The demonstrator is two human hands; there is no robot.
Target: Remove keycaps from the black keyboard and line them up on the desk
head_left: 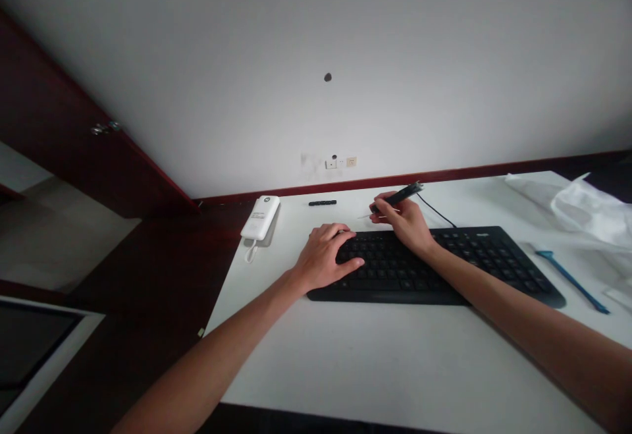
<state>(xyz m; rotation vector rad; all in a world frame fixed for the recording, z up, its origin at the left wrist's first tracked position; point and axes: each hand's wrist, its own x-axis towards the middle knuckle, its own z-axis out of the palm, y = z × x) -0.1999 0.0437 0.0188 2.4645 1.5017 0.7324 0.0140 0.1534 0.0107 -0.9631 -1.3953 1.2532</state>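
Observation:
A black keyboard (390, 269) lies on the white table, its cable running off the back edge. My left hand (323, 256) rests over the keyboard's left end, thumb and index finger spread apart on the keys and other fingers near the back corner. Above the keyboard's back edge, my right hand (402, 220) is closed around a black pen-shaped tool (402, 195). The tool's upper end looks ragged, like bristles, and a thin pale tip shows below the fingers. Behind the keyboard sits a short black strip (322, 203) that resembles a row of keycaps.
A white power bank (261, 218) with a strap stands at the table's left back. On the right lie a blue stick-like tool (573, 280) and crumpled white plastic (592, 207). Wall sockets (340, 163) are behind the table (375, 355); a dark red door (74, 105) is at left.

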